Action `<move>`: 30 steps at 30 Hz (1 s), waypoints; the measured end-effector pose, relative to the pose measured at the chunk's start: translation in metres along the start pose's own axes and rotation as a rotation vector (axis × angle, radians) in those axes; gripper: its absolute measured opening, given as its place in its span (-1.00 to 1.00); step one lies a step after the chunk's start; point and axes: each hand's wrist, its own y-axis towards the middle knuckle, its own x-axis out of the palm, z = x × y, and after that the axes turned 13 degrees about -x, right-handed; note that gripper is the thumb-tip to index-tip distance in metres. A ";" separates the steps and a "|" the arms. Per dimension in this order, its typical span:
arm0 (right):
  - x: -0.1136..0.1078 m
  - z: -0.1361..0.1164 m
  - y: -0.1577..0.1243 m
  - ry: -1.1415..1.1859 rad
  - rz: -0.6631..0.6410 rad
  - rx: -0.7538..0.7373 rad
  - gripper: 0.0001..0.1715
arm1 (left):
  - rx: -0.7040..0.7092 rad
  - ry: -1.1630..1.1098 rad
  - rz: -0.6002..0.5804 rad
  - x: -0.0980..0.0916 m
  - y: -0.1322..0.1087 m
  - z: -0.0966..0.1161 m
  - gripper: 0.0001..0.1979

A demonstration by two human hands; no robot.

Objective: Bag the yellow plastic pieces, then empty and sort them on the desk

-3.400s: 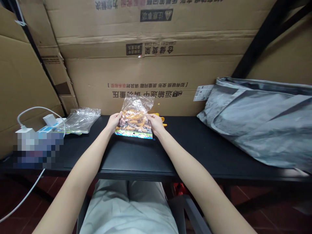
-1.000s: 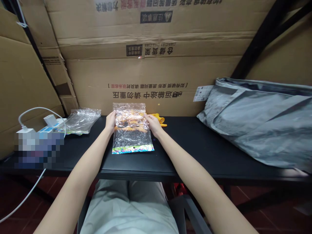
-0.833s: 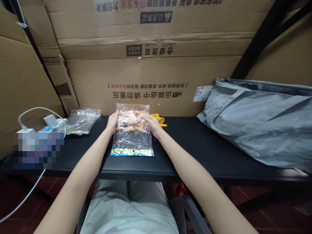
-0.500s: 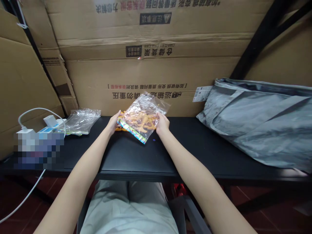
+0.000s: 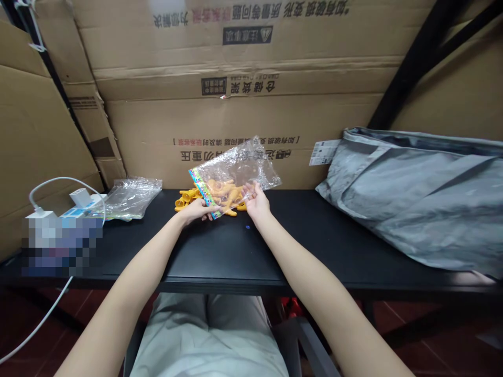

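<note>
Pinching multicoloured band of clear rectangular plastic bag (image 5: 243, 159): left hand (image 5: 196, 210). Right hand (image 5: 257, 203) at bag's side, grip unclear through glare. Bag turned further near black table's (image 5: 223, 251) back edge, baring yellow-orange plastic pieces (image 5: 184, 201).

Clear bag (image 5: 240, 170), tilted; yellow pieces (image 5: 187, 197) heaped alongside.

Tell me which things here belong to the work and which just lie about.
In use: clear bag, held by the left hand; right hand against it; yellow pieces.

Apparently lying about: grey bag; flat clear packaging; power strip; white adapters.
</note>
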 end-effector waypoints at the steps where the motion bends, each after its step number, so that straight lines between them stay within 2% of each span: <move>1: 0.000 -0.001 0.001 -0.003 0.003 -0.001 -0.88 | 0.008 -0.001 0.035 -0.001 0.002 -0.001 -0.60; 6: -0.001 -0.003 0.005 -0.076 0.004 -0.039 -0.94 | 0.111 -0.151 0.166 -0.005 0.007 -0.001 -0.67; 12: -0.001 0.002 0.002 -0.202 -0.060 -0.165 -0.70 | 0.120 -0.328 0.344 -0.002 0.005 0.008 -0.69; 16: -0.001 0.002 0.001 -0.295 -0.079 -0.239 -0.59 | 0.138 -0.298 0.419 -0.002 0.005 0.008 -0.76; 19: -0.002 -0.001 0.002 -0.310 -0.050 -0.255 -0.57 | 0.206 -0.154 0.523 -0.005 0.010 0.002 -0.88; 24: -0.002 -0.005 0.006 -0.253 0.029 -0.208 -0.70 | 0.484 0.281 0.744 -0.018 0.015 -0.011 -0.41; 26: -0.001 -0.006 0.006 -0.222 0.013 -0.192 -0.75 | 0.582 0.479 0.745 -0.021 0.014 -0.014 -0.28; 30: 0.000 -0.003 0.006 -0.190 -0.006 -0.175 -0.76 | 0.654 0.777 0.580 -0.017 0.011 -0.013 -0.27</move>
